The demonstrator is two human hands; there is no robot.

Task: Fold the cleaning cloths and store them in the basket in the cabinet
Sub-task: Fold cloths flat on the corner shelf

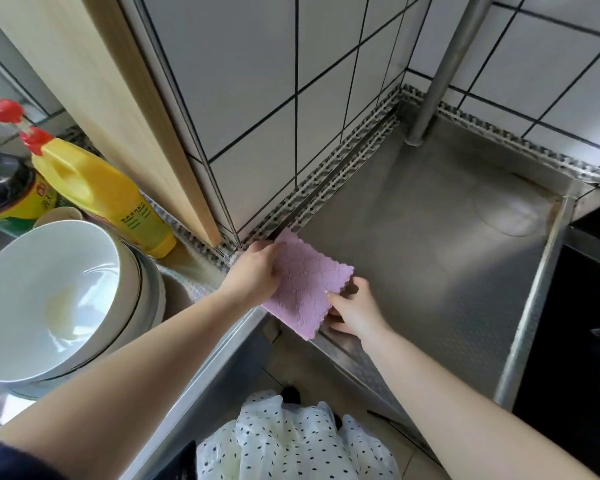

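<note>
- Single view, head-mounted, wide-angle; edges bow noticeably.
- Looks steeply down and forward into a tiled wall corner [264,133] over a steel tabletop [430,271].
- Close range: both forearms run in from the bottom edge; left hand [253,275] and right hand [354,311] sit near frame centre.
- Left edge catches stacked white bowls [49,299]; floor shows at bottom.

Steel table [430,258] lies bare to the right & behind the pink cloth [305,289]; only a metal post [440,71] stands at the far corner. Left side crowded: stacked bowls [59,299], yellow bottle [108,192], wood board [94,91]. Tiled wall [257,98] blocks the back.
</note>
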